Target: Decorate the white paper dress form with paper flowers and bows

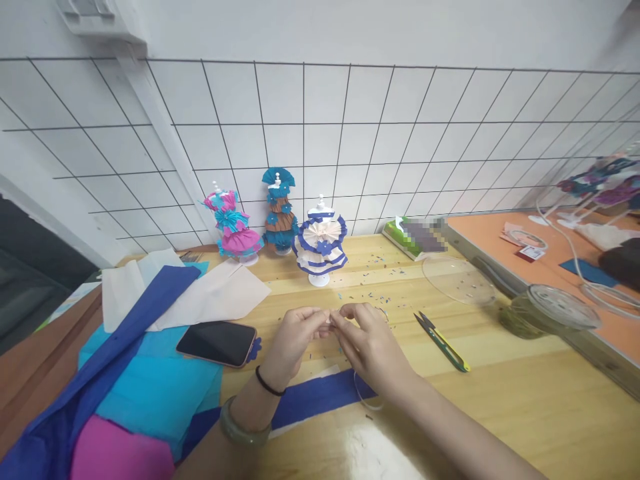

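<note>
My left hand (293, 340) and my right hand (367, 343) meet fingertip to fingertip above the wooden table (500, 400). Both pinch a small pale piece (331, 321) between them; I cannot make out what it is. A thin transparent strip (367, 400) loops down below my right hand. Under my wrists lies a dark blue paper strip (320, 397). A black phone (216, 343) lies just left of my left hand. Thread snips (443, 341) lie to the right of my right hand.
Three small paper-dress mannequins stand at the back: pink and teal (233, 230), brown and teal (279, 210), white and blue (320, 243). Sheets of blue, teal, white and pink paper (150, 373) cover the left. A clear lid (457, 280), a jar (545, 313) and a tissue pack (415, 237) sit right.
</note>
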`<state>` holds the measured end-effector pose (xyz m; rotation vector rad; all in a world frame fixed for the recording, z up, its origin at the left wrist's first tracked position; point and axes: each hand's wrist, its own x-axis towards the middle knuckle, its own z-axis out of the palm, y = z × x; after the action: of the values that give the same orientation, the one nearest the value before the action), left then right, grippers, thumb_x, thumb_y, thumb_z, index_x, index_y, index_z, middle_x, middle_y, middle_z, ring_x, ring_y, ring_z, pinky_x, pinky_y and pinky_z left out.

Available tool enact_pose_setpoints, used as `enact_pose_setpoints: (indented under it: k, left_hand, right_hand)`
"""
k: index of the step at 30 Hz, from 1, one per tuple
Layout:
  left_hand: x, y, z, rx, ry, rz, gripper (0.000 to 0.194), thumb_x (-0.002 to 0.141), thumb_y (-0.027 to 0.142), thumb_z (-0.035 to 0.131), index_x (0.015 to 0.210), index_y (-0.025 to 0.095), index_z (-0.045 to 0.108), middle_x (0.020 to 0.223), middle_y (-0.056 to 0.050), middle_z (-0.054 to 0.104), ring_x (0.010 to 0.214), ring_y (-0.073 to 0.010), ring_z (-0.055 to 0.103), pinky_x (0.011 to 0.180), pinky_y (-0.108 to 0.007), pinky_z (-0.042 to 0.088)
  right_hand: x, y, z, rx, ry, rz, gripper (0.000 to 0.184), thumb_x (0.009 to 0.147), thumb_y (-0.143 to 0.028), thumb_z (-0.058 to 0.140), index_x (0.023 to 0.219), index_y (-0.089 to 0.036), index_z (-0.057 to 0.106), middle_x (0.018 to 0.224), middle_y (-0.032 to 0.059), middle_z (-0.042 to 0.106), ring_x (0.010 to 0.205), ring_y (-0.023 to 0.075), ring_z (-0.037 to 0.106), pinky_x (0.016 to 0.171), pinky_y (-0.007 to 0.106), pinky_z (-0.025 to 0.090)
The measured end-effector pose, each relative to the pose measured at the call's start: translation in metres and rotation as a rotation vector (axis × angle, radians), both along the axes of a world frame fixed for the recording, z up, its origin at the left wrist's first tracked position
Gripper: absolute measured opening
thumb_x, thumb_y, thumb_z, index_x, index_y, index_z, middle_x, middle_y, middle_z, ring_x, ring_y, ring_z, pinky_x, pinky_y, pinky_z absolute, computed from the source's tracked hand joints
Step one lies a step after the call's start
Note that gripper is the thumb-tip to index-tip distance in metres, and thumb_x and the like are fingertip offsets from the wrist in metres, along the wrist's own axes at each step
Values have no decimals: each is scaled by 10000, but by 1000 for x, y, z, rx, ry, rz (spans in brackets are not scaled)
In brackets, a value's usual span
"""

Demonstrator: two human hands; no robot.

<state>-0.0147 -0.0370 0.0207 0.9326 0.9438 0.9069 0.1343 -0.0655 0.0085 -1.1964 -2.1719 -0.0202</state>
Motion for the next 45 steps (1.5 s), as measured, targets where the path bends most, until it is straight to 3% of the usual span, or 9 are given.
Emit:
enact_pose_setpoints:
  k: [5, 10, 13, 18, 27, 34, 39, 45]
  left_hand:
    - [-1, 0, 2, 7, 11, -26, 205, 697, 324, 613, 667, 130, 668, 721, -65, 662, 695, -148, 581, 698, -273, 433]
    - [-4, 1, 1, 15, 4, -42, 206, 718, 333, 607, 703, 139, 672, 749, -66, 670, 713, -153, 597, 681, -265, 428]
    - [-4, 1, -1, 28, -17, -52, 215, 735, 331, 599, 721, 129, 673, 770, -78, 670, 727, -153, 593, 686, -263, 429]
    - [-4, 1, -4, -6, -110, -66, 230, 754, 323, 591, 759, 108, 673, 754, -96, 671, 712, -153, 591, 695, -277, 438]
    - [-4, 1, -3, -90, -266, -87, 208, 766, 286, 588, 765, 89, 653, 744, -109, 670, 710, -164, 607, 673, -279, 450]
    - [-4, 0, -1, -124, -279, -85, 249, 792, 343, 565, 805, 101, 617, 768, -107, 658, 719, -161, 605, 688, -286, 456]
    - [-5, 1, -3, -106, -269, -102, 245, 792, 340, 567, 803, 103, 627, 770, -100, 655, 714, -148, 595, 678, -271, 449]
    - [-6, 2, -4, -31, -208, -215, 174, 762, 256, 615, 838, 108, 667, 827, -91, 663, 784, -147, 597, 727, -264, 440]
  right_hand:
    - [4, 2, 0, -334, 487, 99, 333, 833, -201, 505, 1156, -268, 555, 910, 53, 551, 838, 175, 540, 717, 324, 472]
    - [7, 4, 0, -459, 642, 20, 284, 803, -278, 562, 1079, -229, 606, 950, 64, 572, 768, 161, 553, 681, 313, 470]
    - [6, 4, -1, -406, 646, 22, 229, 803, -267, 564, 1017, -229, 637, 913, 63, 582, 785, 171, 549, 695, 327, 464]
    - [6, 3, -3, -179, 583, 89, 263, 829, -175, 514, 1044, -275, 628, 887, 56, 547, 836, 181, 543, 695, 336, 472]
    - [14, 3, -10, 66, 215, 50, 363, 817, -96, 490, 1132, -262, 560, 897, 69, 550, 811, 182, 538, 665, 338, 452]
    - [16, 2, -5, 158, 17, 25, 352, 815, -89, 492, 1138, -217, 543, 939, 108, 574, 831, 208, 513, 674, 367, 421]
    - [14, 2, -3, 109, 54, 39, 328, 814, -97, 496, 1114, -204, 571, 942, 115, 576, 834, 213, 512, 679, 379, 430]
    - [10, 3, 2, -189, 484, 65, 232, 832, -182, 502, 1014, -225, 639, 881, 69, 571, 856, 183, 550, 722, 327, 472]
